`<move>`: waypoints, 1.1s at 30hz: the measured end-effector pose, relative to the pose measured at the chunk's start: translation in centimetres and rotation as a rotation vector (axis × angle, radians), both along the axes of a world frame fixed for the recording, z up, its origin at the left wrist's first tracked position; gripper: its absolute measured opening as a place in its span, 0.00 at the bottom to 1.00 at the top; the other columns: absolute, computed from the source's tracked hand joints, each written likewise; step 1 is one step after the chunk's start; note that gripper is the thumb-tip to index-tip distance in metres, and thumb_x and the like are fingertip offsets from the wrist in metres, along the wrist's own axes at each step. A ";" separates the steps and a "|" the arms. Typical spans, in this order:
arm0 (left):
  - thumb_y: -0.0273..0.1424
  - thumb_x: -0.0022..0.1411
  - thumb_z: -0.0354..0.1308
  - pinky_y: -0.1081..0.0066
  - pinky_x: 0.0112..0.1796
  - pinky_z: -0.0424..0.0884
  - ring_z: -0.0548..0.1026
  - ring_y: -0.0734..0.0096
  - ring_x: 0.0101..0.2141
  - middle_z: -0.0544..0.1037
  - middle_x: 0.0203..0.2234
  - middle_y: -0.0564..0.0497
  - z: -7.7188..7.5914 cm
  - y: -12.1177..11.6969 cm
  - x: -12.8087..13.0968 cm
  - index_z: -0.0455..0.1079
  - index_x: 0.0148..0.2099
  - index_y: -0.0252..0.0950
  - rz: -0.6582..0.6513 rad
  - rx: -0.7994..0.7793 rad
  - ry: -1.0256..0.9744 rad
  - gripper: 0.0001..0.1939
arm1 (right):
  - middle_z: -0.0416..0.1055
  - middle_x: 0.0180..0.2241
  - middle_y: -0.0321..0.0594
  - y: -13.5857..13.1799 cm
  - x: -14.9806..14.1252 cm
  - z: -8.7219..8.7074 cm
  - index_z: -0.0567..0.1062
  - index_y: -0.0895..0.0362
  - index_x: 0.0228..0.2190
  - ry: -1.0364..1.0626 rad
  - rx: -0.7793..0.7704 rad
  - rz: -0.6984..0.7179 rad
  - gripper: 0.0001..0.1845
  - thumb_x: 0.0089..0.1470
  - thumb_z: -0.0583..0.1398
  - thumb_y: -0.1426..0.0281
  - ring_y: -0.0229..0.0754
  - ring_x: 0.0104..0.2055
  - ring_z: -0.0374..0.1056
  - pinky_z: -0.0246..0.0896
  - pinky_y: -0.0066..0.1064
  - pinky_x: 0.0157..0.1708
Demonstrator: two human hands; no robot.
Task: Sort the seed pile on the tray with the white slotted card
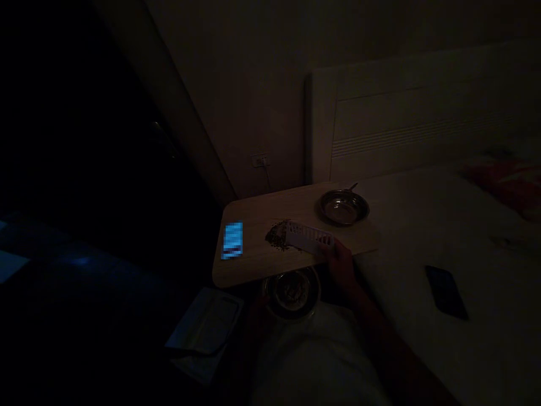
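My right hand [341, 264] is closed around one end of a long, pale plastic tray with slotted sides [310, 238]. Its far end touches or hovers just over a pile of small dark grains [276, 235], spread on the wooden table [253, 214]. Just below the table's near edge is a round metal bowl [315, 293] with some dark bits inside. My left hand [258, 304], very dim, grips the bowl's left rim; its fingers barely show.
A shiny metal pan [344, 208] stands at the table's back right. A lit phone [232, 241] lies on the left end. To the right is a bed with a dark phone [446, 292] on it. A pale, flat packet-like thing [207, 321] sits at lower left. The room is dark.
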State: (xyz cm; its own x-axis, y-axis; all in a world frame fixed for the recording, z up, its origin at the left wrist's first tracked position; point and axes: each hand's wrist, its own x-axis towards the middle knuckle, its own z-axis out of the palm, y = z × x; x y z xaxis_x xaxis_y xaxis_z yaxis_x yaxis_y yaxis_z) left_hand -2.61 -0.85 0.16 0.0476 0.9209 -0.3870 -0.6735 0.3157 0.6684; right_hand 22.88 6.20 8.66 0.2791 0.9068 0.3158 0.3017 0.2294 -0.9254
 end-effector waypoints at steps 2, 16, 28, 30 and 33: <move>0.29 0.50 0.67 0.48 0.63 0.55 0.66 0.41 0.62 0.84 0.42 0.45 -0.2 0.0 -0.1 0.80 0.41 0.38 -0.013 -0.010 -0.001 0.13 | 0.81 0.38 0.46 -0.1 0.0 0.1 0.79 0.57 0.40 -0.007 0.004 0.000 0.17 0.58 0.59 0.58 0.51 0.40 0.75 0.69 0.38 0.40; 0.30 0.52 0.66 0.50 0.64 0.55 0.67 0.46 0.62 0.82 0.47 0.46 -0.5 0.1 -0.3 0.79 0.47 0.38 -0.022 -0.007 -0.038 0.17 | 0.81 0.38 0.45 -1.0 1.0 0.1 0.79 0.58 0.41 0.012 -0.034 0.043 0.18 0.57 0.60 0.58 0.50 0.39 0.75 0.68 0.37 0.40; 0.29 0.50 0.69 0.50 0.64 0.53 0.66 0.44 0.62 0.83 0.47 0.47 0.6 0.1 0.0 0.80 0.47 0.41 -0.014 0.039 -0.043 0.19 | 0.81 0.37 0.43 -2.0 1.8 -0.1 0.80 0.57 0.41 0.020 -0.044 0.019 0.18 0.57 0.61 0.58 0.49 0.38 0.75 0.68 0.36 0.39; 0.30 0.52 0.67 0.49 0.64 0.53 0.66 0.44 0.62 0.82 0.49 0.46 0.8 0.1 0.1 0.79 0.48 0.40 -0.023 0.056 -0.055 0.18 | 0.81 0.37 0.43 -2.1 1.9 -0.4 0.79 0.57 0.41 0.040 -0.052 0.008 0.18 0.57 0.61 0.58 0.50 0.38 0.75 0.69 0.36 0.38; 0.30 0.53 0.67 0.48 0.64 0.54 0.64 0.44 0.63 0.82 0.49 0.46 1.4 0.1 0.3 0.79 0.48 0.40 -0.060 0.076 -0.094 0.18 | 0.81 0.38 0.44 -2.0 1.8 -0.7 0.80 0.58 0.41 0.060 -0.047 0.015 0.18 0.56 0.61 0.58 0.50 0.40 0.76 0.69 0.37 0.40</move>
